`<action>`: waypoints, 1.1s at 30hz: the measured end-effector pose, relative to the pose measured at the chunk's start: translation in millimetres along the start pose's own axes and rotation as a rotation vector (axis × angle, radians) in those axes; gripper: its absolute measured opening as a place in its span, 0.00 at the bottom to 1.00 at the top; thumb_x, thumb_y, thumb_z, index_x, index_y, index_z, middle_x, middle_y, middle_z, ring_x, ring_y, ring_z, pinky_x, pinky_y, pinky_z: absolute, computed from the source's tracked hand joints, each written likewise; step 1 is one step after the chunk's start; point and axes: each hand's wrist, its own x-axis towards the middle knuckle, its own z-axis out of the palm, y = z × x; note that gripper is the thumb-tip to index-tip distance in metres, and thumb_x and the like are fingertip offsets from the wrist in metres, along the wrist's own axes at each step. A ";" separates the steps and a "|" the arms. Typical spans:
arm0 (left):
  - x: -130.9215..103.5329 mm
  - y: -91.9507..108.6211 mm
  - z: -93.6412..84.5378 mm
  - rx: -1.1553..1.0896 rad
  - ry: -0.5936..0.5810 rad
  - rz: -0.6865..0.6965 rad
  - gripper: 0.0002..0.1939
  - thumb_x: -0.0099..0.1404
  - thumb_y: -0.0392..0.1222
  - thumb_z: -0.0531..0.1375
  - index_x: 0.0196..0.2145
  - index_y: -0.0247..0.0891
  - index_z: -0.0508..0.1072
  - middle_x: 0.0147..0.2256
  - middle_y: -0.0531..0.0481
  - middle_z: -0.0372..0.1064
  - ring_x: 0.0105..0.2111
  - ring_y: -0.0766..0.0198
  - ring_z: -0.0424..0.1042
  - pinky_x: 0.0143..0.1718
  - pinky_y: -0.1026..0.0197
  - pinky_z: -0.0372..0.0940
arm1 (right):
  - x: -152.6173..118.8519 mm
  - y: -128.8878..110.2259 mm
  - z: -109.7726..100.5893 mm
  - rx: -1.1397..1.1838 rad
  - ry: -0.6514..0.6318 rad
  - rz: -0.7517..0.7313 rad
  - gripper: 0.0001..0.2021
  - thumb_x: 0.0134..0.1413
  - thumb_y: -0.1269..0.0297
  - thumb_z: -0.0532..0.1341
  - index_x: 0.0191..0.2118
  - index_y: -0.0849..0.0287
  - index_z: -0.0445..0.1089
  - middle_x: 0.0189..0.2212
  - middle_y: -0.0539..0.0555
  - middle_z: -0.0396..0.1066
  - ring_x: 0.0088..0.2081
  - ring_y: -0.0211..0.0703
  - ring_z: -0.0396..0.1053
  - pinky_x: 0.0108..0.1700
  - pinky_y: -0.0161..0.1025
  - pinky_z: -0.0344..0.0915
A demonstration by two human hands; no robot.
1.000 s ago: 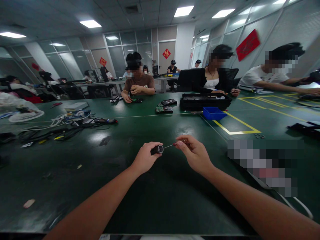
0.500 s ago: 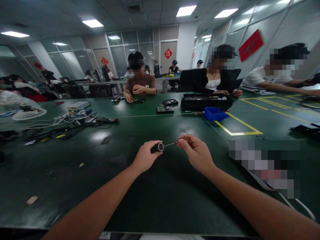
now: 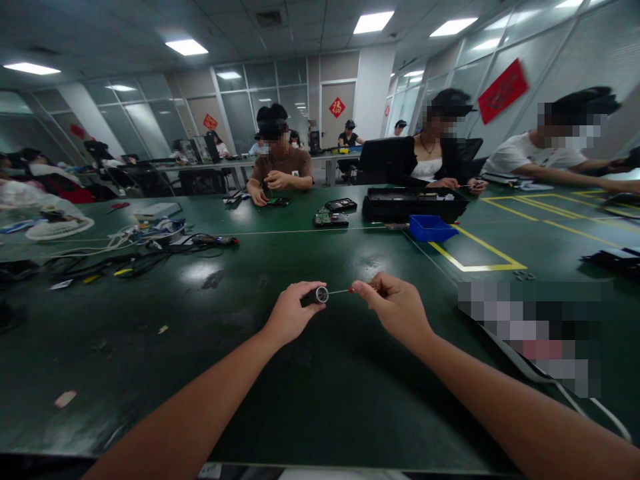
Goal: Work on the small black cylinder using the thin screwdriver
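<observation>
My left hand [image 3: 293, 312] is closed around a black cylindrical part [image 3: 321, 294], whose round, silvery-rimmed end faces right and toward me. Between thumb and fingers, my right hand [image 3: 397, 303] grips a screwdriver [image 3: 340, 291] with a reddish handle, mostly covered by the fingers. Its thin metal shaft points left, and the tip meets the rimmed end of the cylinder; whether it goes inside I cannot tell. Both hands are held above the green table [image 3: 300, 400], near its middle.
Tangled cables [image 3: 150, 250] lie on the left. A blue bin [image 3: 431, 228] stands beyond my right hand, with a black tray [image 3: 415, 204] and hard drives [image 3: 333, 215] behind it. At right lies a blurred-out flat item [image 3: 530, 340]. Several people sit across the table.
My right hand has turned around the screwdriver, its fingers now curled in more and covering more of the handle. The left hand and the cylinder stay in place.
</observation>
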 end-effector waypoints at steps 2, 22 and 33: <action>-0.3 -0.1 0.0 0.002 -0.007 0.001 0.22 0.60 0.31 0.67 0.51 0.48 0.75 0.49 0.51 0.73 0.51 0.56 0.70 0.56 0.50 0.61 | -0.1 0.1 0.9 -0.021 0.003 -0.035 0.22 0.57 0.45 0.62 0.21 0.56 0.64 0.15 0.47 0.63 0.19 0.37 0.60 0.22 0.37 0.54; 0.8 -5.1 1.3 0.028 0.011 0.044 0.23 0.60 0.31 0.67 0.52 0.47 0.75 0.51 0.49 0.73 0.52 0.55 0.70 0.58 0.49 0.61 | -3.8 2.9 8.9 0.208 -0.085 -0.047 0.12 0.64 0.57 0.57 0.49 0.55 0.66 0.36 0.53 0.75 0.36 0.45 0.74 0.38 0.42 0.69; 0.6 3.3 -0.3 0.089 0.032 0.104 0.19 0.63 0.35 0.66 0.51 0.49 0.75 0.51 0.49 0.73 0.54 0.55 0.69 0.64 0.39 0.50 | 9.8 16.9 15.2 0.701 -0.050 0.246 0.12 0.62 0.51 0.58 0.38 0.56 0.67 0.31 0.54 0.71 0.33 0.45 0.73 0.42 0.48 0.74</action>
